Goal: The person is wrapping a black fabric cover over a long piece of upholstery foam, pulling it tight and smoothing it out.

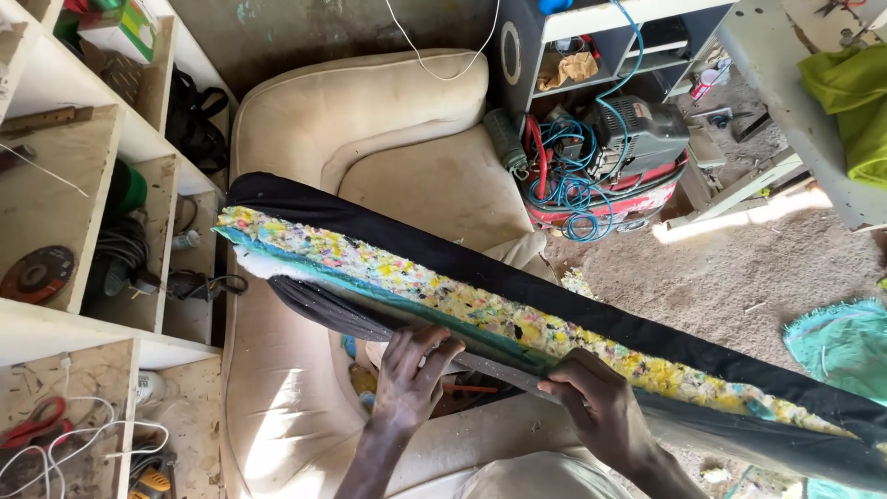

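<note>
A long cushion of speckled yellow, multicoloured foam (pixel 480 300) lies on its edge across the view, wrapped in black fabric (pixel 554 291) with a teal lining. My left hand (pixel 408 377) presses on the grey-black fabric flap along the cushion's near edge, fingers spread on it. Just to the right, my right hand (pixel 596 399) pinches the same fabric edge against the foam. The cushion hangs over a beige armchair (pixel 388 111).
White wooden shelves (pixel 65 176) at left hold a grinding disc (pixel 37 274), cables and red-handled scissors (pixel 35 425). An air compressor (pixel 619 152) with blue hose sits behind the chair. A workbench with green cloth (pixel 855 102) stands at right, teal cloth (pixel 841 346) on the dusty floor.
</note>
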